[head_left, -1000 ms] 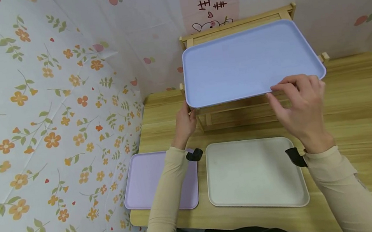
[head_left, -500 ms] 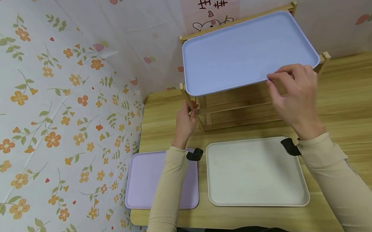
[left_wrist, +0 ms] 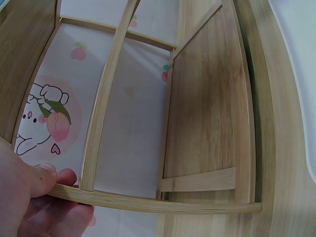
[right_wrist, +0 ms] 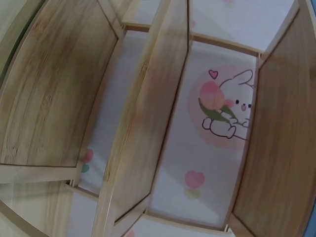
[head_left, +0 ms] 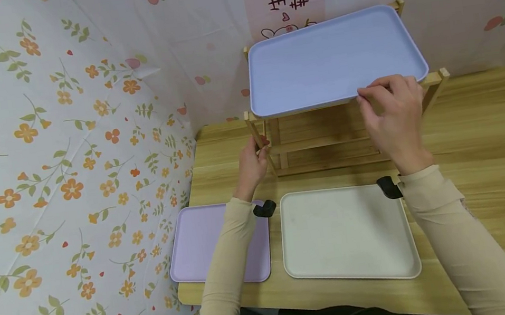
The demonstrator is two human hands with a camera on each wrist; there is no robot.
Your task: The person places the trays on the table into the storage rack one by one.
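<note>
A blue tray [head_left: 332, 59] lies over the top of a wooden shelf rack [head_left: 318, 143] in the head view, tilted slightly in the picture. My right hand [head_left: 396, 120] pinches the tray's near edge, right of its middle. Lower down, my left hand [head_left: 251, 168] grips the rack's left side post. The left wrist view shows my left hand [left_wrist: 44, 197] with thumb and fingers around that wooden bar [left_wrist: 148, 203]. In the right wrist view the rack's wooden shelves [right_wrist: 153, 108] fill the picture; my right hand is out of that view.
In front of the rack, a cream tray [head_left: 346, 235] lies on the wooden table [head_left: 489, 174]. A lilac tray [head_left: 197, 244] is left of it, partly under my left forearm. Patterned cloth [head_left: 67, 166] hangs at the left and behind the rack.
The blue tray has slid away from me, further over the rack's top, and my right hand has moved with it. More of the rack's front shows. My left hand has stayed on the post.
</note>
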